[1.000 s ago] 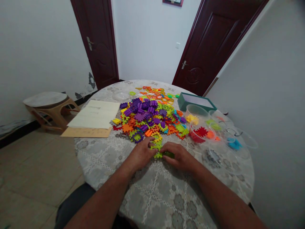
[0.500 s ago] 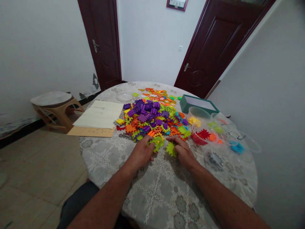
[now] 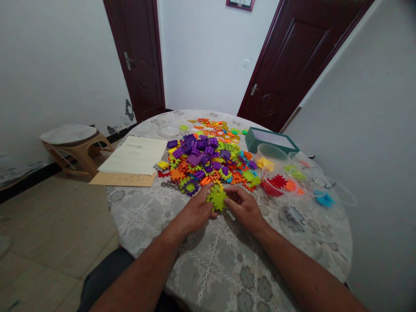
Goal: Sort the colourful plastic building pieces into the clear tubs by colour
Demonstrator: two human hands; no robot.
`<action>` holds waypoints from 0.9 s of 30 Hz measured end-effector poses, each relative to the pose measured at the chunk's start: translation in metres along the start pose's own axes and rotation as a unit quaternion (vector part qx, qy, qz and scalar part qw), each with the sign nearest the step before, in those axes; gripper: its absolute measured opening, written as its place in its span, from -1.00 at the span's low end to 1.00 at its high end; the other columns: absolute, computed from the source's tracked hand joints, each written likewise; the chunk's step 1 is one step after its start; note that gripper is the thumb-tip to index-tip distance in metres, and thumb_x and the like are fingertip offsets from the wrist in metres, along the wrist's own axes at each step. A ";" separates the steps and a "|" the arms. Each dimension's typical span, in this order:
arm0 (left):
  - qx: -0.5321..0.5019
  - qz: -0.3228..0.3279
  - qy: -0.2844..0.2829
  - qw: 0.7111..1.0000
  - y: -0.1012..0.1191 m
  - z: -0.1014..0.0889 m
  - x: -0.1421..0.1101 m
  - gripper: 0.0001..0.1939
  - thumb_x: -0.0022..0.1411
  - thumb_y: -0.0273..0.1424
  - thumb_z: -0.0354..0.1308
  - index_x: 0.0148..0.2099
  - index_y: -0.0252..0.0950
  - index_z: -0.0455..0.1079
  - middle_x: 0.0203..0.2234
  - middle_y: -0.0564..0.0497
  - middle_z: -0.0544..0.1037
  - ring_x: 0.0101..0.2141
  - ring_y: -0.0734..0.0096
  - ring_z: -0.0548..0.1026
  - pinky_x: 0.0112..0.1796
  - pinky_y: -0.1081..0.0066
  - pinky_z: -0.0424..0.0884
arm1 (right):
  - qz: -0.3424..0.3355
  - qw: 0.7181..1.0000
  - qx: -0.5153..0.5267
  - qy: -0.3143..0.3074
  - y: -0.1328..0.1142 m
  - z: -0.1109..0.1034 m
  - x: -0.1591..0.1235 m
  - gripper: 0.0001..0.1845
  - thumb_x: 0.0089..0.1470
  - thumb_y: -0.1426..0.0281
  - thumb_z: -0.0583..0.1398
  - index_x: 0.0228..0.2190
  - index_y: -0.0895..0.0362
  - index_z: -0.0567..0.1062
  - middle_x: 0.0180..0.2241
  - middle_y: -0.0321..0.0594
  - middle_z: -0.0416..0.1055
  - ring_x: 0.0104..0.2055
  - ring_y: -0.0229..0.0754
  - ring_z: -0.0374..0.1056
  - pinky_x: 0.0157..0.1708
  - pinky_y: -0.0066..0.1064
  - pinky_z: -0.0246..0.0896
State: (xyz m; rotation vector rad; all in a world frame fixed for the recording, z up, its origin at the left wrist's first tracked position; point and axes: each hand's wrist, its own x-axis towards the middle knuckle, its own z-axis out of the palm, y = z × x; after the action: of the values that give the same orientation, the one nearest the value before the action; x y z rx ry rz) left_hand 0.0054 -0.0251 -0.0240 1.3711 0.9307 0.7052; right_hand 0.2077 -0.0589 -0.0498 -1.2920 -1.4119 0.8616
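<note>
Close in front of the pile, my left hand is closed on lime-green interlocking plastic pieces, with a bit of yellow showing at their top edge. My right hand grips the right side of the same green pieces with thumb and fingers. How the pieces join is too small to make out. Just beyond my hands lies a heap of toothed building pieces in purple, orange, green, yellow and blue.
Clear tubs with sorted pieces stand at the right, before a green box. Paper sheets lie at the left on the round table with a patterned cloth. A stool stands beyond the left edge.
My right hand has moved left, bringing its green piece against the green piece in my left hand. The two pieces were apart before.
</note>
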 end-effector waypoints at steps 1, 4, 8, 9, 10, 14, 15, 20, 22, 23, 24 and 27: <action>0.016 0.005 -0.005 1.000 0.000 0.000 0.000 -0.25 0.20 -0.45 0.17 0.44 -0.18 0.20 0.18 -0.19 0.48 -0.16 0.34 0.55 -0.26 0.46 0.53 | -0.007 1.000 -0.019 0.002 0.000 0.000 0.000 -0.71 0.15 0.26 0.31 -0.07 0.02 0.58 -0.12 -0.16 0.55 -0.14 -0.10 0.47 -0.08 -0.22 0.43; 0.041 0.009 -0.024 0.999 -0.001 0.001 0.001 -0.20 0.20 -0.43 0.21 0.46 -0.17 0.14 0.08 -0.17 0.53 -0.36 0.45 0.55 -0.35 0.45 0.49 | -0.017 0.997 -0.069 -0.002 -0.001 0.001 -0.002 -0.72 0.18 0.28 0.29 -0.06 0.04 0.60 -0.11 -0.15 0.56 -0.15 -0.10 0.48 -0.11 -0.25 0.42; 0.034 0.009 -0.038 0.999 -0.005 0.001 0.002 -0.21 0.22 -0.47 0.11 0.48 -0.14 0.11 0.03 -0.14 0.55 -0.53 0.55 0.46 -0.49 0.46 0.40 | -0.025 0.996 -0.087 0.013 -0.003 0.000 0.000 -0.71 0.26 0.25 0.23 -0.04 0.06 0.60 -0.12 -0.15 0.58 -0.12 -0.08 0.49 -0.09 -0.25 0.41; 0.037 0.017 -0.041 0.998 -0.005 0.000 0.002 -0.20 0.21 -0.49 0.11 0.48 -0.13 0.13 0.02 -0.12 0.56 -0.52 0.54 0.46 -0.50 0.47 0.38 | -0.030 0.995 -0.095 0.030 -0.004 0.000 0.000 -0.70 0.28 0.25 0.21 -0.03 0.06 0.60 -0.10 -0.13 0.58 -0.11 -0.08 0.49 -0.09 -0.25 0.41; 0.038 0.024 -0.044 0.998 -0.005 0.000 0.001 -0.20 0.19 -0.51 0.10 0.47 -0.14 0.15 0.02 -0.12 0.56 -0.49 0.53 0.46 -0.49 0.48 0.38 | -0.035 0.993 -0.108 0.044 -0.004 -0.001 0.001 -0.68 0.29 0.25 0.20 0.00 0.07 0.59 -0.08 -0.12 0.57 -0.10 -0.08 0.48 -0.09 -0.25 0.40; 0.025 0.041 -0.057 0.997 0.001 -0.001 0.000 -0.26 0.14 -0.54 0.12 0.38 -0.16 0.31 0.13 -0.11 0.53 -0.34 0.47 0.51 -0.40 0.51 0.45 | -0.040 0.989 -0.139 0.025 -0.006 -0.005 0.003 -0.66 0.31 0.24 0.18 0.03 0.07 0.59 -0.05 -0.11 0.57 -0.09 -0.07 0.49 -0.07 -0.24 0.39; 0.017 0.043 -0.062 0.997 0.003 -0.001 0.000 -0.28 0.14 -0.54 0.12 0.36 -0.16 0.34 0.13 -0.11 0.53 -0.32 0.46 0.51 -0.39 0.51 0.47 | -0.037 0.991 -0.132 0.006 -0.006 -0.006 0.003 -0.67 0.31 0.24 0.18 0.00 0.06 0.60 -0.06 -0.12 0.58 -0.09 -0.06 0.49 -0.07 -0.24 0.39; -0.016 0.008 -0.046 0.999 0.010 -0.002 0.000 -0.30 0.14 -0.54 0.12 0.35 -0.18 0.33 0.05 -0.10 0.56 -0.39 0.50 0.54 -0.37 0.50 0.50 | 0.022 0.998 -0.052 0.017 -0.005 -0.009 0.007 -0.71 0.26 0.15 0.24 -0.14 0.07 0.60 -0.34 -0.25 0.55 -0.30 -0.11 0.48 -0.31 -0.31 0.39; -0.024 -0.014 0.005 1.000 0.011 -0.001 0.001 -0.34 0.16 -0.53 0.14 0.33 -0.20 0.34 0.05 -0.11 0.55 -0.38 0.49 0.57 -0.34 0.47 0.53 | 0.048 0.996 -0.014 0.070 -0.004 -0.012 0.010 -0.67 0.21 0.13 0.28 -0.10 0.07 0.57 -0.45 -0.34 0.44 -0.47 -0.20 0.37 -0.48 -0.37 0.31; -0.037 -0.021 0.034 0.999 0.011 0.000 0.002 -0.36 0.17 -0.52 0.15 0.31 -0.21 0.35 0.07 -0.13 0.54 -0.34 0.45 0.58 -0.31 0.44 0.56 | 0.055 0.994 0.012 0.098 -0.004 -0.014 0.011 -0.63 0.19 0.12 0.30 -0.06 0.07 0.54 -0.46 -0.37 0.41 -0.52 -0.23 0.33 -0.52 -0.39 0.28; -0.059 -0.026 0.057 0.996 0.012 0.001 0.003 -0.39 0.18 -0.50 0.17 0.29 -0.23 0.37 0.09 -0.16 0.52 -0.27 0.40 0.60 -0.27 0.40 0.59 | 0.059 0.990 0.041 0.120 -0.005 -0.015 0.012 -0.59 0.16 0.12 0.32 -0.03 0.06 0.52 -0.43 -0.37 0.41 -0.52 -0.24 0.33 -0.55 -0.40 0.28; -0.142 -0.034 0.075 0.986 0.012 0.003 0.004 -0.45 0.19 -0.48 0.21 0.24 -0.28 0.38 0.14 -0.22 0.46 -0.09 0.27 0.58 -0.15 0.27 0.65 | 0.073 0.980 0.117 0.141 -0.007 -0.016 0.012 -0.52 0.10 0.11 0.36 -0.01 0.03 0.46 -0.32 -0.34 0.46 -0.48 -0.25 0.40 -0.53 -0.39 0.37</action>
State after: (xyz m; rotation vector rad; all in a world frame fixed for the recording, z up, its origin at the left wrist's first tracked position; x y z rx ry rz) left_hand 0.0114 -0.0224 -0.0127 1.0407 0.9501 0.8625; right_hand 0.2222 -0.0499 -0.0369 -1.2898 -0.9724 0.8740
